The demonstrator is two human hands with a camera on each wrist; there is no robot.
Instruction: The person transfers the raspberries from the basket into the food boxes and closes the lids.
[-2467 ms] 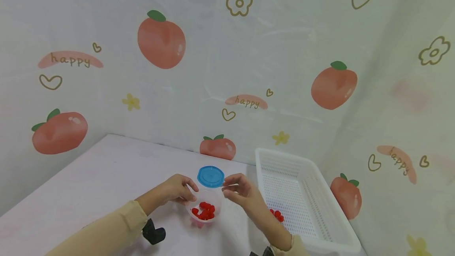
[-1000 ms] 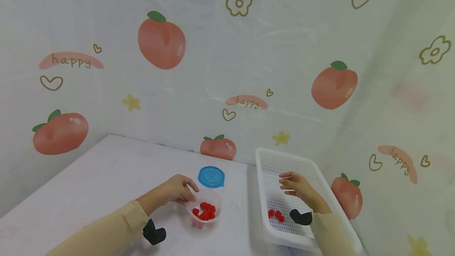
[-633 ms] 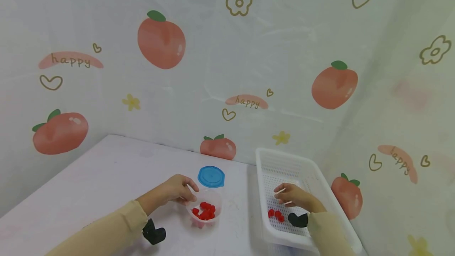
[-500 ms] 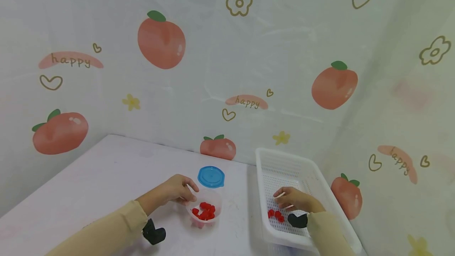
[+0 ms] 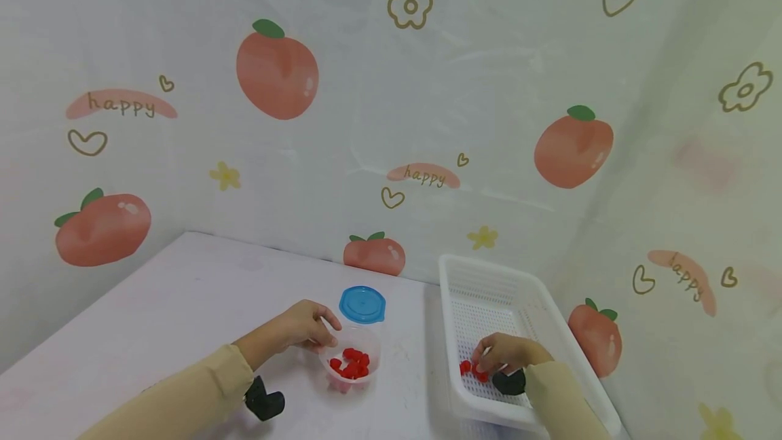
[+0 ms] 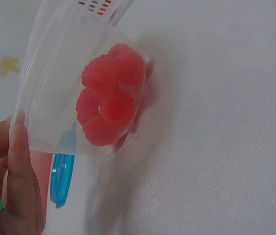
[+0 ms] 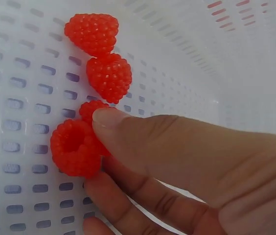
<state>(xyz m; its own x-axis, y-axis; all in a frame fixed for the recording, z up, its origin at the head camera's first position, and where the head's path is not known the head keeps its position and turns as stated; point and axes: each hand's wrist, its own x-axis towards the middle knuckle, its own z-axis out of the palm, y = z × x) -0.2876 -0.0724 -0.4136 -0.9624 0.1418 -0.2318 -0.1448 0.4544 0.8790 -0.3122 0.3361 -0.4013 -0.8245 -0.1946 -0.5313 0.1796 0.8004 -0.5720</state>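
Note:
My left hand (image 5: pixel 302 324) pinches the rim of a clear plastic bowl (image 6: pixel 50 93), thumb and fingers on either side of its wall. Red raspberries (image 6: pixel 103 100) lie in the bottom of the bowl, which stands on the table. Inside the white basket, my right hand (image 5: pixel 508 352) is low over a short row of raspberries. In the right wrist view, its thumb presses on one raspberry (image 7: pixel 90 110), with the fingers curled behind it. Another raspberry (image 7: pixel 74 149), hollow end showing, sits against that one. Two more, an upper raspberry (image 7: pixel 93 33) and a middle raspberry (image 7: pixel 109 77), lie beyond the thumb.
A blue lid (image 5: pixel 363 304) lies flat on the table just behind the bowl. The white perforated basket (image 5: pixel 489 265) stands to the right, its raised walls around the right hand. A fruit-printed cloth (image 5: pixel 342 121) hangs behind the white table (image 5: pixel 201 290).
My right hand has left the lid's side, moved right over the basket and come down onto the raspberries, its fingers closing in. The left hand and bowl have stayed put.

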